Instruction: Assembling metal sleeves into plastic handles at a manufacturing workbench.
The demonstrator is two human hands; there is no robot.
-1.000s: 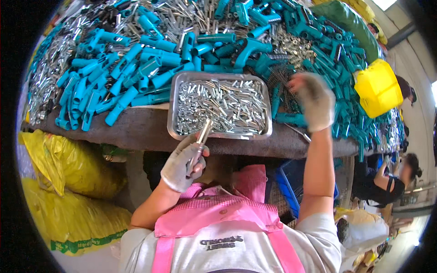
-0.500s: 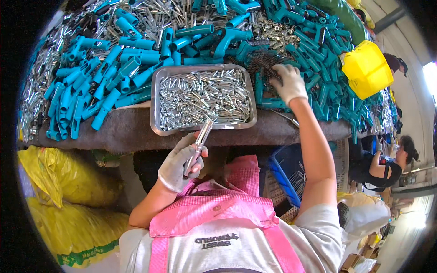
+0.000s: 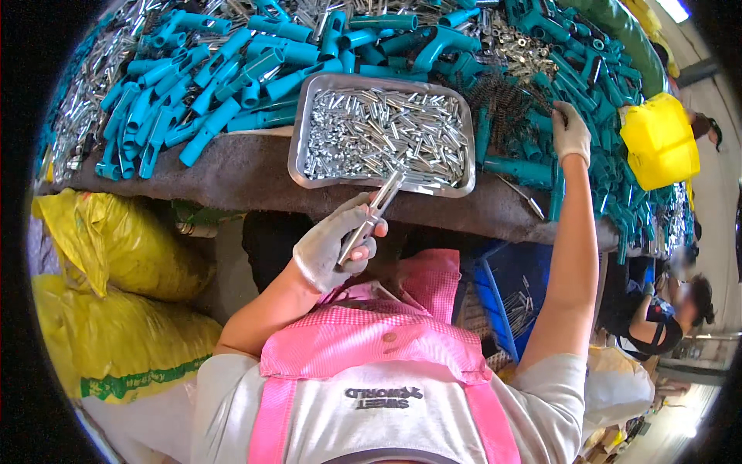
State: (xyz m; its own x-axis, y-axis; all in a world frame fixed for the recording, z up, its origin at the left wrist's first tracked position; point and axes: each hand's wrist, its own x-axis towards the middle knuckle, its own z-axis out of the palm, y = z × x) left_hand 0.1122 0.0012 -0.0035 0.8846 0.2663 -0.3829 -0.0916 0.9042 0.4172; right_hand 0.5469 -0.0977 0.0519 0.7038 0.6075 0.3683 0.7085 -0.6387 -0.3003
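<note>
My left hand (image 3: 336, 243), in a pale glove with bare fingertips, is wrapped round a silvery metal tube (image 3: 369, 220) with a long slot. The tube tilts up and right, its far end over the near rim of a metal tray (image 3: 297, 158). Many small silvery pins (image 3: 386, 135) fill that tray. To the right, my gloved right hand (image 3: 572, 138) is pinched beside a heap of dark coil springs (image 3: 502, 100). Dark coils reach its fingertips, and it appears to grip one spring, though the fingers partly hide it.
Teal tool housings (image 3: 224, 116) lie heaped left, behind and right of the tray. A yellow container (image 3: 659, 141) stands at the right. A thin pointed tool (image 3: 525, 199) lies near the table edge. Below are a blue crate (image 3: 498, 309) and yellow sacks (image 3: 131, 247). Another person (image 3: 661, 325) works far right.
My right hand has drawn back rightward out of the spring heap, and its spread fingers have closed to a pinch. My left hand still holds the metal tube. The whole view has shifted.
</note>
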